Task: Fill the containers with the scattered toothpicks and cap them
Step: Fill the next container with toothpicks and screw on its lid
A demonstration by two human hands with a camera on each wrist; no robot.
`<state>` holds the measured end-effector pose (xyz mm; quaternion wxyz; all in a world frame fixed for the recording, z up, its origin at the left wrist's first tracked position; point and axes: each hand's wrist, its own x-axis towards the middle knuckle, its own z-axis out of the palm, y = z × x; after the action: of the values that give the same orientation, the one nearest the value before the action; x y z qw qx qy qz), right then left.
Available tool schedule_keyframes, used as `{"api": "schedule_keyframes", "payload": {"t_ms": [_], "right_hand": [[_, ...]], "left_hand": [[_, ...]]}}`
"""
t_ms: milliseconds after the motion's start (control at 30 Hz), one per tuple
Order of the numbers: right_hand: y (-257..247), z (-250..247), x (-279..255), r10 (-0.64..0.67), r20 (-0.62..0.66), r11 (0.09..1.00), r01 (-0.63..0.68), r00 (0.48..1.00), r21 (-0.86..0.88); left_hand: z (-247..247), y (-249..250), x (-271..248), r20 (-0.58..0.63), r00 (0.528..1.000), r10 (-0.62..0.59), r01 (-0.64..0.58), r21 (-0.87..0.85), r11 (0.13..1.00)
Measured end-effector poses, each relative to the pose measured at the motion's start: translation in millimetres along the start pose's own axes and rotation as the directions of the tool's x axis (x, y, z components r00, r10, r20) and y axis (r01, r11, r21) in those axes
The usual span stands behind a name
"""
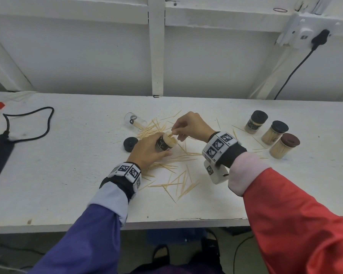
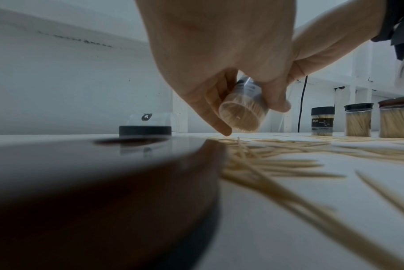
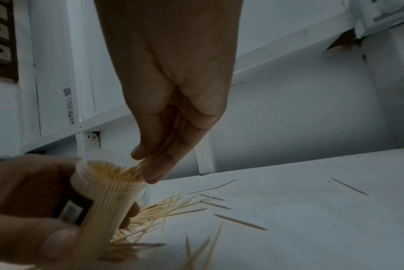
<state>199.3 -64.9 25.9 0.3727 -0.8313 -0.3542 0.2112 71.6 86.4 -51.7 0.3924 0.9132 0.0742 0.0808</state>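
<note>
My left hand (image 1: 147, 151) grips a clear open container (image 1: 165, 142) packed with toothpicks, tilted toward the right, just above the table. In the left wrist view its round base (image 2: 240, 117) shows between my fingers. My right hand (image 1: 190, 125) pinches a few toothpicks (image 3: 142, 165) and holds their tips at the container's mouth (image 3: 110, 172). Loose toothpicks (image 1: 176, 175) lie scattered on the white table (image 1: 67, 175) around and below both hands. A black cap (image 1: 130, 143) lies left of the held container. An empty clear container (image 1: 135, 120) lies on its side behind it.
Three filled, capped containers stand at the right: two with black caps (image 1: 255, 122) (image 1: 274, 132) and one with a brown cap (image 1: 284, 145). A black cable and dark device (image 1: 0, 151) sit at the far left. A white wall with beams rises behind the table.
</note>
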Motion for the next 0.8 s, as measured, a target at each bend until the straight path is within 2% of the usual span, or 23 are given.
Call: {"api": "schedule_keyframes", "payload": {"t_ms": [267,533,700,800], "right_hand": [[-0.1,-3.9,2.8,-0.025,-0.023,1.0,0.025,0.999,0.015],[-1.5,8.7,4.6,-0.097,-0.078,0.982,0.083,0.992,-0.168],[0.4,11.7,4.6,-0.026,-0.135,0.992,0.01,0.99,-0.122],[0.4,11.9,0.4,-0.038,-0.123,0.996,0.027,0.992,-0.09]], "left_hand": [[-1.0,1.7,0.1,-0.02,1.0,-0.016,0.016,0.005,1.0],[-0.4,6.9,-1.3,0.011,1.0,0.016,-0.016,-0.008,1.0],[-2.2,8.8,-2.2,-0.017,1.0,0.019,-0.02,-0.014,1.0],[-3.2,9.9,-2.5,-0.045,0.999,0.009,-0.009,-0.017,1.0]]}}
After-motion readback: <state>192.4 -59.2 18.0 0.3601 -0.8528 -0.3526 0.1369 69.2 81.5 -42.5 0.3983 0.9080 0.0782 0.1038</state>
